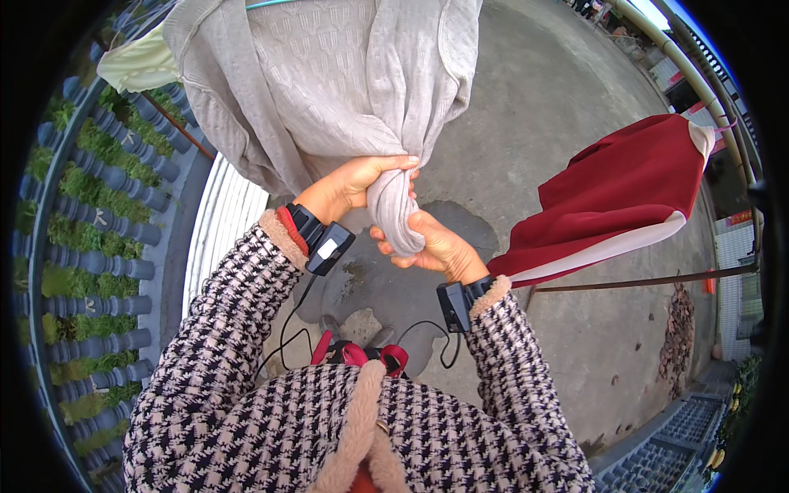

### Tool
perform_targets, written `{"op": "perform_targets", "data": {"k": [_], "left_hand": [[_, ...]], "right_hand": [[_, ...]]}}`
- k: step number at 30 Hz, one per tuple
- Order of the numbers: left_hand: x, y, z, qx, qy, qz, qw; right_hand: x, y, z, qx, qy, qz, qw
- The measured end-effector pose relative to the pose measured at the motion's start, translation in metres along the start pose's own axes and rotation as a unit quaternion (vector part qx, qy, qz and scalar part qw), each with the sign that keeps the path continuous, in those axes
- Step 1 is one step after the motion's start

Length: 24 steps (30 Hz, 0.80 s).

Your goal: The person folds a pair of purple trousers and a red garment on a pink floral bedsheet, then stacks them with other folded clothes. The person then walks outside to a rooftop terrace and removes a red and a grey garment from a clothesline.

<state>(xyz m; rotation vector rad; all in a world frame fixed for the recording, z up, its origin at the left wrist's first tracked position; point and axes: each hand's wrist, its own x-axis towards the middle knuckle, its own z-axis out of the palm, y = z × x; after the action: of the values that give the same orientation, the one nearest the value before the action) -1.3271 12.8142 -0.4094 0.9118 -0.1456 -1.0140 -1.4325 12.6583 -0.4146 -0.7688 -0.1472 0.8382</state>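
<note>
A light grey knitted sweater (320,78) hangs in front of me, with a bit of a turquoise hanger (269,3) showing at the top edge. Its lower part is gathered and twisted into a thick bunch between my hands. My left hand (362,178) is closed round the upper part of the bunch, thumb across the front. Lower and to the right, my right hand (433,244) grips the bunch's bottom end. Some fingers of both hands are hidden behind the cloth. A dark wet patch (464,226) spreads on the concrete beneath.
On the right a dark red garment with white trim (612,193) hangs near a metal bar (641,282). A pale yellow cloth (140,62) hangs at the upper left. Along the left runs a balustrade (99,215) with greenery beyond. Brown debris (678,333) lies on the concrete at right.
</note>
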Motion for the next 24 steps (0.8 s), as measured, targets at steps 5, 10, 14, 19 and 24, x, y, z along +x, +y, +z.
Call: {"op": "perform_targets", "data": {"k": [5, 10, 14, 19, 24], "left_hand": [[0.014, 0.002, -0.006, 0.03, 0.058, -0.035, 0.997], [0.022, 0.003, -0.007, 0.088, 0.172, -0.011, 0.981], [0.023, 0.003, -0.009, 0.131, 0.262, 0.062, 0.954], [0.026, 0.002, -0.029, 0.139, 0.331, 0.088, 0.929], [0.039, -0.006, -0.063, 0.173, 0.367, 0.159, 0.9]], "right_hand": [[0.016, -0.014, 0.014, -0.233, 0.161, 0.091, 0.955], [0.039, -0.016, 0.01, -0.427, 0.241, 0.059, 0.869], [0.06, -0.008, 0.005, -0.555, 0.291, 0.003, 0.779], [0.084, -0.001, 0.006, -0.624, 0.358, 0.037, 0.694], [0.095, 0.001, 0.01, -0.696, 0.37, 0.068, 0.611]]}}
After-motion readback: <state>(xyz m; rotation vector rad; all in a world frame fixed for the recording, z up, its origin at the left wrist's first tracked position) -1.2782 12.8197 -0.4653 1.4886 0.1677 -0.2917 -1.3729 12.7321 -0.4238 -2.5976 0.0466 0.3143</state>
